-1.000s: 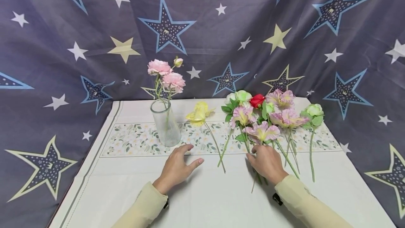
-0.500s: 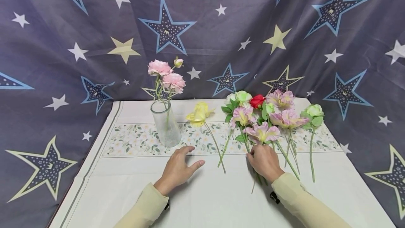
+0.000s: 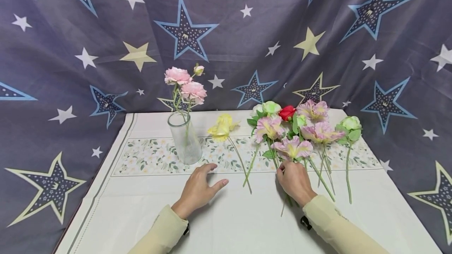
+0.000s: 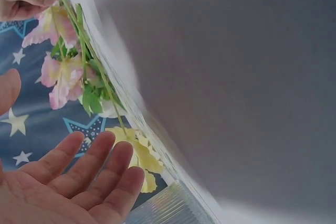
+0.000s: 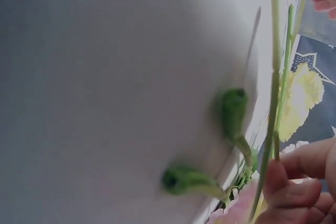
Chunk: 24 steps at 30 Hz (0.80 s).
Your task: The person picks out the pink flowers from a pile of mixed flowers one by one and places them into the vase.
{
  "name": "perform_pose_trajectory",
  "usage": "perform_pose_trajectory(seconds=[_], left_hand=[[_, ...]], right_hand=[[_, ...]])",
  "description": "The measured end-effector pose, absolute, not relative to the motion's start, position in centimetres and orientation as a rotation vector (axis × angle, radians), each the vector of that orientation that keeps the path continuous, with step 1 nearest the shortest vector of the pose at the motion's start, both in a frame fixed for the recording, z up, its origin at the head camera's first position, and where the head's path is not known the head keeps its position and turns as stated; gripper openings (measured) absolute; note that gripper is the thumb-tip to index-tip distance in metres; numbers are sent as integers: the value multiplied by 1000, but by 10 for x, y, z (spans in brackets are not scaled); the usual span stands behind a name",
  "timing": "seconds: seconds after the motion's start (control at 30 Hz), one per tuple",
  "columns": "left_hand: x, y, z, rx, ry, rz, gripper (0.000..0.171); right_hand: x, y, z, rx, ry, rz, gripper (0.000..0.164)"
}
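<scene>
My right hand (image 3: pixel 296 181) pinches a thin green flower stem (image 5: pixel 275 66) between thumb and fingers, low over the tablecloth. Just beyond it in the head view lies a pink-and-yellow flower (image 3: pixel 293 147), with a similar pink flower (image 3: pixel 270 128) behind to its left. Its fingers hide where the gripped stem joins a bloom. My left hand (image 3: pixel 198 185) hovers empty, fingers relaxed and thumb apart, in front of a ribbed glass vase (image 3: pixel 187 144). Pink ranunculus (image 3: pixel 193 91) stand in that vase. Between the hands, a yellow flower (image 3: pixel 222 127) lies with its stem toward me.
More flowers are bunched at the right, including a red rose (image 3: pixel 287 112) and pale green blooms (image 3: pixel 272 107). A separate green rose (image 3: pixel 350 124) lies at the far right. A floral runner strip (image 3: pixel 141 156) crosses the white tablecloth (image 3: pixel 240 222); a star-patterned curtain (image 3: pixel 226 30) hangs behind.
The right hand has shifted slightly to the left among the stems. The left-hand pink flower of the bunch has moved a little left and tilted. The left hand has barely moved.
</scene>
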State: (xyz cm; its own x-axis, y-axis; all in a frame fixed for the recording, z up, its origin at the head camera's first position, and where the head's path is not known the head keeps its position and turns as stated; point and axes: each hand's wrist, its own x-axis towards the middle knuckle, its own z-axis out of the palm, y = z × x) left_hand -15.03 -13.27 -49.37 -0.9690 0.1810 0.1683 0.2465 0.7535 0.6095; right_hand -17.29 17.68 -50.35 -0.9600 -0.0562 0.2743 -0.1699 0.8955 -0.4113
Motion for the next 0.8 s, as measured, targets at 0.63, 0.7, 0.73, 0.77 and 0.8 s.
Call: perform_pose_trajectory(seconds=[0.63,0.7,0.73,0.77,0.8], left_hand=[[-150,-129,-494,-348,-2848,-1005,67],[-151,-128,-494,-347,-2849,-1004,67],[-151,-128,-494,-348,-2849,-1004,67],[-151,-128,-494,-349,-2850,-1002,67],[-151,-128,-494,-350,-2850,-1000,67]], right_hand=[[-167,169,-493,228,-2592,765,9],[-166,167,-491,237,-2573,769,9],[-165,167,-490,244,-2563,769,9],[-165,166,-489,249,-2552,774,9],[-164,165,-488,254,-2541,777,9]])
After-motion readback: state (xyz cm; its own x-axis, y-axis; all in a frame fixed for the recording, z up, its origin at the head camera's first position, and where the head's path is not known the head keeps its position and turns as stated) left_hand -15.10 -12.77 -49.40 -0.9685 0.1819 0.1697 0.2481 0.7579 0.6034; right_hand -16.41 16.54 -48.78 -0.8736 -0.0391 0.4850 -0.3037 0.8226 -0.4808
